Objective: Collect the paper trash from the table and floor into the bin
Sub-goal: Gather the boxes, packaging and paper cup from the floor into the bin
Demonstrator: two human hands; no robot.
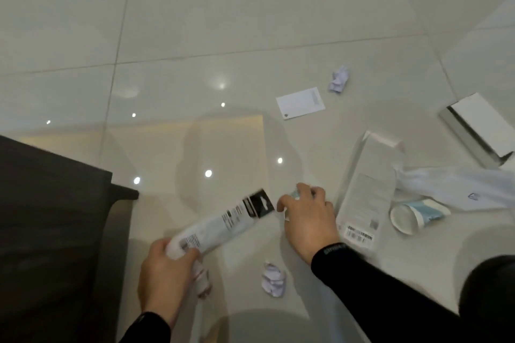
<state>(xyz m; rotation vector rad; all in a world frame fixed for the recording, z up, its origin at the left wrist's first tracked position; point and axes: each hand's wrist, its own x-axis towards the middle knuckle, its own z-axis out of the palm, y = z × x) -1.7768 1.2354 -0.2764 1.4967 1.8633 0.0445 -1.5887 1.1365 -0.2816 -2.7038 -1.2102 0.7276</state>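
Our left hand (pixel 163 273) has its fingers (pixel 192 255) clamped round the near end of a long white package (pixel 220 224) with a black hang tab at its far end; some smaller paper (pixel 201 277) is pinched under the same hand, too blurred to name. Our right hand (pixel 306 217) is down at the tiled floor (pixel 223 22), its fingers (pixel 305 189) curled over a small crumpled piece of paper (pixel 292 194), though we cannot tell whether they grip it or only touch it. Just right of those fingers lies a flat white box (pixel 365 192) with a barcode at its near end. Beyond that box, further right, a squashed paper cup (pixel 415 216) lies on its side, touching a white plastic bag (pixel 457 185). Between our two wrists, nearer to us than both sets of fingers, sits a crumpled paper ball (pixel 273 280). Well ahead of the right fingers lie a white card (pixel 300 103) and, just past it, a second crumpled ball (pixel 338 79). Far right is a white and silver box (pixel 476 128). A dark counter (pixel 55 203) edge stands left of our left fingers.
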